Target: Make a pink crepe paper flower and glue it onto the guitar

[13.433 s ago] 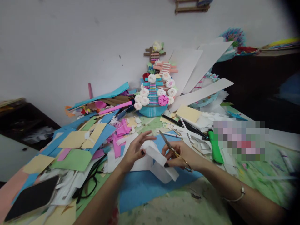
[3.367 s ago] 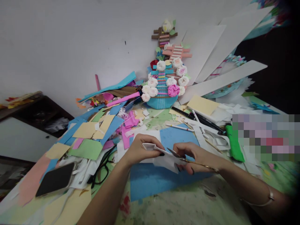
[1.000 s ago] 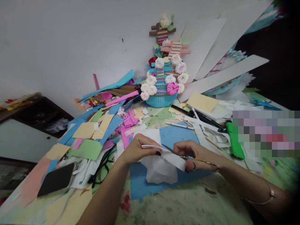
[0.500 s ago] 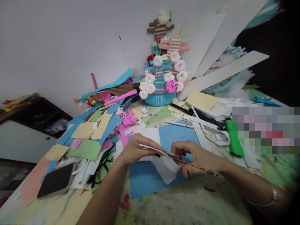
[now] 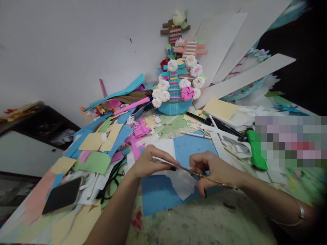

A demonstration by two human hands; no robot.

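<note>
My left hand (image 5: 153, 161) pinches a white paper piece (image 5: 182, 185) between thumb and fingers, and the piece's lower part hangs down in a curve. In my right hand (image 5: 212, 170) is a thin pair of scissors (image 5: 217, 182), seen nearly edge-on, with a dark blade end and gold handles. The blade end meets the edge of the white paper beside my left fingertips. My right fingers curl above the handles and the thumb is below them. Beneath both hands lie blue sheets (image 5: 158, 200) and a white sheet (image 5: 163, 146) on the table.
Flower-covered paper instruments (image 5: 173, 105) stand against the wall. Paper scraps (image 5: 93, 161), a phone (image 5: 62, 195) and black-framed glasses (image 5: 112, 183) lie at left. Black pens (image 5: 199, 118), thin sticks (image 5: 195, 135) and a green object (image 5: 257, 151) lie at right.
My right hand has shifted slightly right with the scissors, its thumb and fingers a little farther apart. My left hand and the paper have hardly moved.
</note>
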